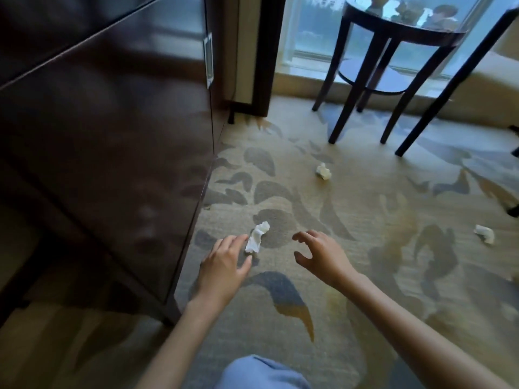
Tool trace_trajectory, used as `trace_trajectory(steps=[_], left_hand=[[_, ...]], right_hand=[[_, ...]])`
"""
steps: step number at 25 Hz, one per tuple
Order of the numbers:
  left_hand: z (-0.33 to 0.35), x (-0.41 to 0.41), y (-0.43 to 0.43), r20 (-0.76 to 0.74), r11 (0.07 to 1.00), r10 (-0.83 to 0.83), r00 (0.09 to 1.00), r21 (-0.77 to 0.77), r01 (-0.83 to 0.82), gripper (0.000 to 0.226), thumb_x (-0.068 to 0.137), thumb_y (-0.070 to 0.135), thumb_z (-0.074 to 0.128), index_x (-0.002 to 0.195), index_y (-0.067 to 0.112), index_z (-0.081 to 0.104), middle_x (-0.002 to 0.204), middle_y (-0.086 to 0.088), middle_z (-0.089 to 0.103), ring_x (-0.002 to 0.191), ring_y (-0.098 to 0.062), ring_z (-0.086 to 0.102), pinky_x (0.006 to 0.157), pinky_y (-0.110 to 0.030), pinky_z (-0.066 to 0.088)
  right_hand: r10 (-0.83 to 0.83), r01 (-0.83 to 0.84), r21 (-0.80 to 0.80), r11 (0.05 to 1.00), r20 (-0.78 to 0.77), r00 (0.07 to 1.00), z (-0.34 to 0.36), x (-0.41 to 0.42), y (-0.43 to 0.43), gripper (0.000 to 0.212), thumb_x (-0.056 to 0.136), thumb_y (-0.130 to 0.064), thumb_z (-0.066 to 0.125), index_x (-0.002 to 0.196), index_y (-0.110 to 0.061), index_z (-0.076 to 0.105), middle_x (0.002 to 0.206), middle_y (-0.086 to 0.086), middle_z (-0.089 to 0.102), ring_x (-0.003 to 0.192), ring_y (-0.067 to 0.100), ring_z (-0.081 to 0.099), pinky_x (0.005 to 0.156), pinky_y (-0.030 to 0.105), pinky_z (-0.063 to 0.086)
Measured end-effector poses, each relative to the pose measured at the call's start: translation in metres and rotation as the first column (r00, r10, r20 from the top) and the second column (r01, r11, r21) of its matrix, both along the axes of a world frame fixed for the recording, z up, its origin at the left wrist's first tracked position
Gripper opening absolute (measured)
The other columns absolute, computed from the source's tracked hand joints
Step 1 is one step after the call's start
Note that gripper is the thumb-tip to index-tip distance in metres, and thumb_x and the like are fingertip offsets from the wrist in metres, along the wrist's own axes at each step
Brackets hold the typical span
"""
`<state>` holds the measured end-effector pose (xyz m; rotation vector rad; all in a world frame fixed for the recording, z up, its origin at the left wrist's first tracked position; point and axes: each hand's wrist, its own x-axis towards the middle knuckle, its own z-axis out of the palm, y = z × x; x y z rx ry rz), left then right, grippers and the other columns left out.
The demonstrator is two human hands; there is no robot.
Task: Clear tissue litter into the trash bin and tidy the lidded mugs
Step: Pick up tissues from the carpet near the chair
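Note:
Three crumpled white tissues lie on the patterned carpet. The nearest tissue (257,237) sits right at the fingertips of my left hand (224,262), which reaches low with fingers spread; thumb and fingers touch its lower edge without closing round it. My right hand (317,252) hovers a little to the right, fingers curled apart, holding nothing. A second tissue (323,171) lies farther off toward the round table. A third tissue (484,233) rests at the right. No trash bin or mug shows clearly.
A tall dark wooden cabinet (118,153) fills the left, its corner close to my left forearm. A dark round side table (398,32) with a lower shelf stands by the window; another dark furniture leg (452,88) slants at right. My blue-clad knee (261,373) is below.

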<state>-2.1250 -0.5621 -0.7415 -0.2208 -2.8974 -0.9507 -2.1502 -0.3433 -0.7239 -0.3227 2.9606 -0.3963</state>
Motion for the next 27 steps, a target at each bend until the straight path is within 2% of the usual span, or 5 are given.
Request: trace_trajectory(steps=[6, 12, 22, 24, 27], left_hand=[[-0.024, -0.070, 0.013, 0.027, 0.995, -0.085, 0.996, -0.058, 0.087, 0.036, 0.086, 0.027, 0.054, 0.122, 0.020, 0.048, 0.116, -0.003, 0.058, 0.107, -0.020, 0.050, 0.078, -0.033, 0.043], [-0.104, -0.116, 0.051, 0.109, 0.989, -0.078, 0.991, -0.113, 0.090, 0.043, 0.087, 0.026, 0.053, 0.127, 0.016, 0.044, 0.119, -0.006, 0.055, 0.110, -0.024, 0.048, 0.084, -0.036, 0.043], [-0.254, -0.197, 0.098, 0.354, 0.934, 0.194, 0.915, -0.351, -0.062, 0.065, 0.082, 0.023, 0.060, 0.140, 0.023, 0.030, 0.136, -0.010, 0.042, 0.120, -0.029, 0.042, 0.091, -0.043, 0.043], [-0.267, -0.206, 0.100, 0.417, 0.948, 0.200, 0.887, -0.311, -0.067, 0.057, 0.079, 0.012, 0.062, 0.133, 0.020, 0.044, 0.126, -0.015, 0.050, 0.109, -0.034, 0.050, 0.083, -0.044, 0.046], [-0.260, -0.232, 0.102, 0.461, 0.984, 0.175, 0.870, -0.101, -0.145, 0.029, 0.073, -0.004, 0.061, 0.098, 0.010, 0.066, 0.098, -0.015, 0.059, 0.083, -0.034, 0.062, 0.061, -0.034, 0.041]], right_hand=[[-0.094, 0.095, 0.002, 0.996, -0.069, 0.993, 0.011, -0.048, 0.017, 0.036, 0.088, -0.033, 0.055, 0.122, -0.020, 0.052, 0.120, 0.002, 0.060, 0.110, 0.021, 0.055, 0.092, 0.037, 0.047], [-0.140, 0.141, 0.068, 0.988, -0.024, 0.990, -0.050, -0.084, 0.063, 0.036, 0.087, -0.033, 0.054, 0.121, -0.020, 0.052, 0.121, 0.003, 0.059, 0.110, 0.023, 0.054, 0.089, 0.038, 0.048], [-0.024, 0.019, 0.054, 0.998, 0.090, 0.996, -0.169, -0.219, 0.129, 0.035, 0.087, -0.034, 0.053, 0.120, -0.022, 0.053, 0.120, 0.000, 0.060, 0.111, 0.020, 0.053, 0.088, 0.033, 0.044], [-0.028, 0.022, 0.055, 0.998, 0.107, 0.994, -0.183, -0.242, 0.138, 0.034, 0.088, -0.033, 0.053, 0.119, -0.022, 0.053, 0.119, 0.000, 0.060, 0.110, 0.021, 0.053, 0.088, 0.033, 0.044], [-0.051, 0.044, 0.062, 0.997, 0.117, 0.992, -0.196, -0.286, 0.147, 0.034, 0.088, -0.032, 0.052, 0.120, -0.021, 0.052, 0.119, 0.002, 0.059, 0.111, 0.024, 0.052, 0.088, 0.035, 0.043]])
